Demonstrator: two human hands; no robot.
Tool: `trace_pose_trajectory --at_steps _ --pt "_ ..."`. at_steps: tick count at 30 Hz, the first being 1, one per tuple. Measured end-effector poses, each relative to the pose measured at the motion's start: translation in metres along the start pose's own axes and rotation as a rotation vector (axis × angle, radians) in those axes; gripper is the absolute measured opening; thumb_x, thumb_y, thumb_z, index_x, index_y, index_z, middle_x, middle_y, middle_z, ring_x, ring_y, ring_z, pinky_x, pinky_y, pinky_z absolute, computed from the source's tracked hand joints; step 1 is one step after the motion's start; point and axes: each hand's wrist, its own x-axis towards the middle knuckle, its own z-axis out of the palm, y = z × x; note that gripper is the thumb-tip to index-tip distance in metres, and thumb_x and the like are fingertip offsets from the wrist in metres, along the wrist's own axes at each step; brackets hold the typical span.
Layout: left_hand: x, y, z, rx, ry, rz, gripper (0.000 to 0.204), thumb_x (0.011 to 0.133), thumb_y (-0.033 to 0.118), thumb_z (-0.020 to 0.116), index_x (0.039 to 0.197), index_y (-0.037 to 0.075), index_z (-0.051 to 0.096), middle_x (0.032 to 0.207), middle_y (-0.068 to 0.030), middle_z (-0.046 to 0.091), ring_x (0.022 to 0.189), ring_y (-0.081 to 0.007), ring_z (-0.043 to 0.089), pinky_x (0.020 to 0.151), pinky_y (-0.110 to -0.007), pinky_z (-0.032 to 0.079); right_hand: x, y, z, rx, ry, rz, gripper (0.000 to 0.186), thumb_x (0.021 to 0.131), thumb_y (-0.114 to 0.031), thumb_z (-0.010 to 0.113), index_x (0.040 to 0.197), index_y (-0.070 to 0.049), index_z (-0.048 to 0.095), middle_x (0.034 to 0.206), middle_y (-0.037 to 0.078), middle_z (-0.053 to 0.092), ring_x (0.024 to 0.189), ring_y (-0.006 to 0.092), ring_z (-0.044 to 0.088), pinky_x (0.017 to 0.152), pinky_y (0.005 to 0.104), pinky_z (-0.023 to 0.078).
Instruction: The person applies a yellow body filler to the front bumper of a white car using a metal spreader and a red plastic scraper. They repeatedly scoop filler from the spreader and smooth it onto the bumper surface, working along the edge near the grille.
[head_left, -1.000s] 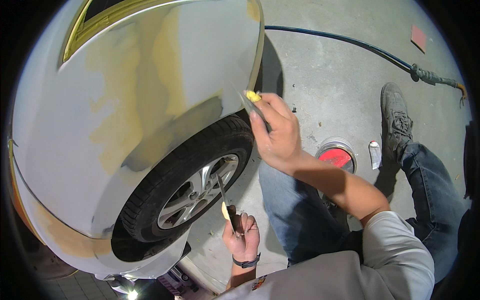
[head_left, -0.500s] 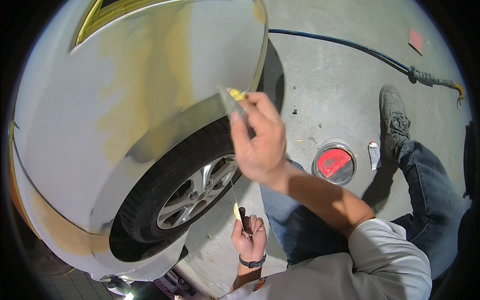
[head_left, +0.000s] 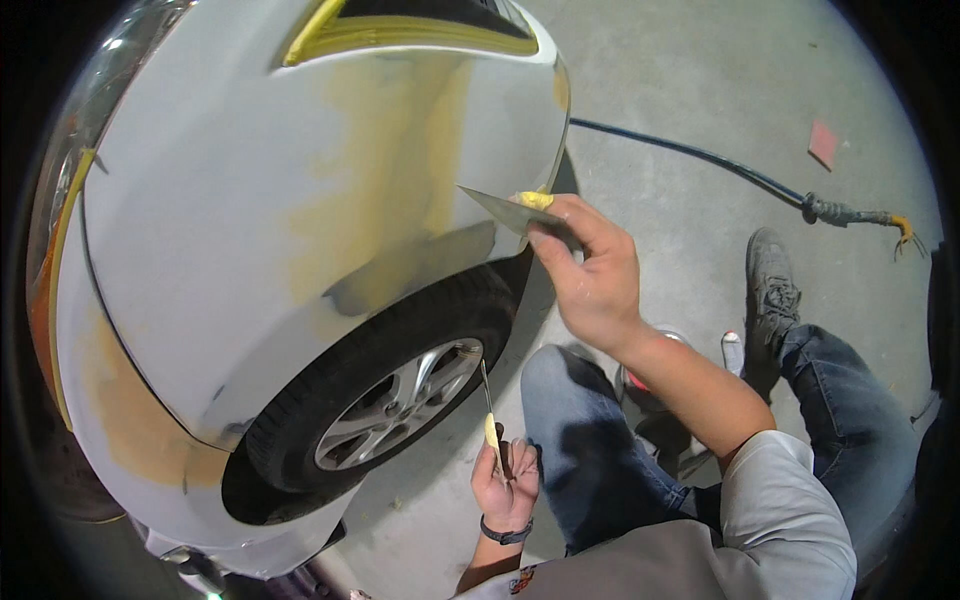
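Grey concrete floor [head_left: 690, 80] right of the right fingers: hose [head_left: 690, 148] above and right, pink square [head_left: 823, 145] farther out, tube [head_left: 733, 350] lower right. White car panel [head_left: 230, 200] with yellow patch [head_left: 410, 150] left of those fingers; tyre [head_left: 300, 410] below-left.

Right hand [head_left: 600, 275]: thumb and fingers pinched closed on a flat metal blade [head_left: 500, 212], its pointed corner reaching left from the fingertips, overlapping the panel in view. Yellow paste [head_left: 536, 201] at the index fingertip. Left hand [head_left: 507, 490], lower and left of the right fingers: fingers curled around the base of a 2nd blade [head_left: 486, 385], nearly edge-on, rising from its fingertips; pale smear [head_left: 491, 432] just above them.

Risks, my reading: paste could drop if the flat blade tips over; its corner could gouge the panel if pressed in steeply; the left blade could foul the tyre if that wrist swings left.

Unclear: whether the flat blade touches the panel; whether the paste sits on metal or skin. Left fingers cover much of their grip. Tin [head_left: 634, 382] below the right fingers mostly hidden behind the forearm [head_left: 700, 385].
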Motion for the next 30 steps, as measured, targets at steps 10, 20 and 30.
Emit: trace_pose_trajectory --at_steps 10,20,30 --pt "0.035 -0.007 0.113 -0.205 -0.579 -0.132 0.023 0.112 0.021 0.04 0.104 0.007 0.056 0.07 0.0017 0.041 0.057 -0.01 0.034 0.061 -0.029 0.031 0.076 -0.113 -0.016 -0.137 -0.312 0.171 0.045 0.103 -0.019 0.063 0.139 0.006 0.055 0.107 0.004 0.068 0.095 0.0074 0.058 0.083 0.0256 0.05" --pt "0.004 0.032 0.138 -0.001 -0.389 0.211 0.024 0.11 0.017 0.05 0.124 0.002 0.062 0.085 0.0044 0.061 0.067 -0.0018 0.05 0.062 -0.021 0.043 -0.007 -0.186 -0.069 -0.526 -0.391 0.221 0.033 0.095 -0.011 0.071 0.123 0.004 0.063 0.094 0.0 0.054 0.081 0.0096 0.051 0.07 0.0262 0.045" --pt "-0.016 0.041 0.137 0.645 -0.492 0.363 0.041 0.112 0.027 0.046 0.137 -0.003 0.059 0.081 0.0048 0.062 0.061 0.0013 0.048 0.052 -0.018 0.038 -0.04 -0.16 -0.048 -0.683 -0.549 -0.046 0.034 0.089 -0.01 0.072 0.12 0.004 0.065 0.087 0.007 0.052 0.078 0.0165 0.051 0.07 0.0308 0.042"
